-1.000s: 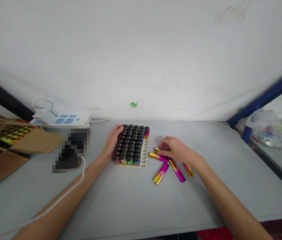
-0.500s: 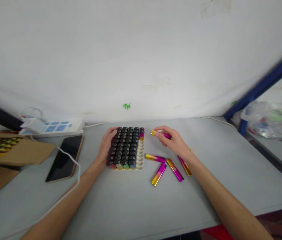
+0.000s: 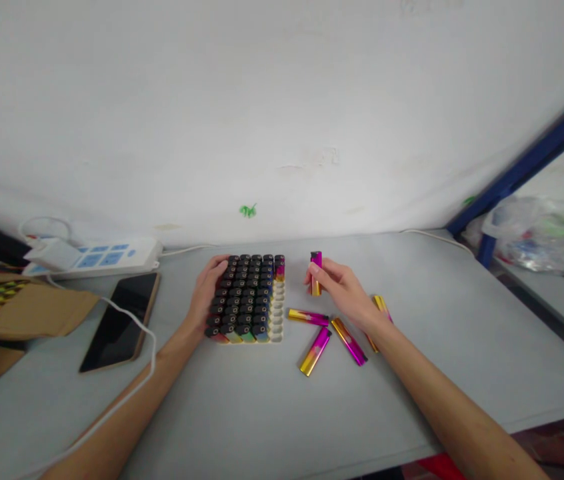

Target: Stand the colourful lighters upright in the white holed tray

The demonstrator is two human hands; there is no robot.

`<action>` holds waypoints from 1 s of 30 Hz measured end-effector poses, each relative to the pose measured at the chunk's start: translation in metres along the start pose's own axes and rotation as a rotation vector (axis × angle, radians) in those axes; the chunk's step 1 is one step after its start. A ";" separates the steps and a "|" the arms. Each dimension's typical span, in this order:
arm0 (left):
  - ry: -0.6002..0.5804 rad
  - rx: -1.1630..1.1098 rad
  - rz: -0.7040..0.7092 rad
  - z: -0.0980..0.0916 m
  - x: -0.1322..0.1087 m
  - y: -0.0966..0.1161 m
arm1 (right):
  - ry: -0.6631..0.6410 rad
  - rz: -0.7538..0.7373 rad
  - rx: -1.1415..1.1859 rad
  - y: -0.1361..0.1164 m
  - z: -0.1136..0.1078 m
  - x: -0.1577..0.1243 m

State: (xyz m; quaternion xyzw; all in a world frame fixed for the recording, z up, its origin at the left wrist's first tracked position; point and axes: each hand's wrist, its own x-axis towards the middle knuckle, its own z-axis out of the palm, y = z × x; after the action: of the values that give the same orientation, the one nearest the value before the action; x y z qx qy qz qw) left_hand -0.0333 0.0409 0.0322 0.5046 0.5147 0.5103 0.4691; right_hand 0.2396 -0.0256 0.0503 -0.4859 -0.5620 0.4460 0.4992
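Observation:
A white tray (image 3: pixel 277 339) holds lighters (image 3: pixel 245 293) upright in rows, their black tops up. Most of its right-hand column shows bare slots, with pink-and-gold lighters at the far end. My left hand (image 3: pixel 207 290) is curled against the tray's left side, its thumb on the outer lighters. Right of the tray, my right hand (image 3: pixel 339 283) pinches a pink-and-gold lighter (image 3: pixel 317 273), upright with its black top up. Nearer to me lie loose lighters (image 3: pixel 315 351) of the same colours, several in all, some partly hidden under my right wrist.
Left of the tray lies a phone (image 3: pixel 121 320), with a white cable (image 3: pixel 151 353) crossing beside it and over my left forearm. A power strip (image 3: pixel 112 259) stands behind, and an open cardboard box (image 3: pixel 37 310) at far left. Plastic bags (image 3: pixel 542 233) sit beyond the blue post (image 3: pixel 487 250).
The lighter in my right hand has turned from lying flat to upright, black top up. My left hand stays at the tray. The view has shifted slightly.

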 end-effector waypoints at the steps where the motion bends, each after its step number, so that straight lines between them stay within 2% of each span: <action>1: 0.004 0.007 0.002 0.000 0.000 0.000 | -0.031 0.012 0.033 -0.001 0.001 -0.001; 4: 0.010 0.027 0.017 0.000 0.000 0.001 | -0.089 0.060 0.180 -0.003 0.004 -0.002; 8: -0.012 0.029 0.008 0.000 0.000 0.001 | -0.059 0.146 0.251 -0.004 0.010 -0.004; 10: -0.022 0.034 0.011 0.000 0.001 0.000 | 0.000 0.172 0.193 -0.004 0.011 -0.005; 15: -0.001 0.057 0.014 -0.002 0.004 -0.002 | 0.137 0.101 -0.109 0.003 0.012 -0.007; 20: -0.011 0.039 0.005 -0.001 0.001 0.000 | 0.146 0.094 -0.298 0.009 0.014 -0.007; 26: 0.000 0.020 -0.005 0.001 -0.001 0.003 | 0.121 0.107 -0.344 0.010 0.016 -0.007; 30: -0.002 -0.004 -0.007 0.002 -0.002 0.005 | 0.111 0.063 -0.369 0.009 0.017 -0.008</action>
State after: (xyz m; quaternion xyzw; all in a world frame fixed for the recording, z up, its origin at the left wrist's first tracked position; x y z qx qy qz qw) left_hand -0.0315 0.0384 0.0367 0.5025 0.5150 0.5092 0.4723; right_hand 0.2236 -0.0323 0.0387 -0.6103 -0.5904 0.3235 0.4175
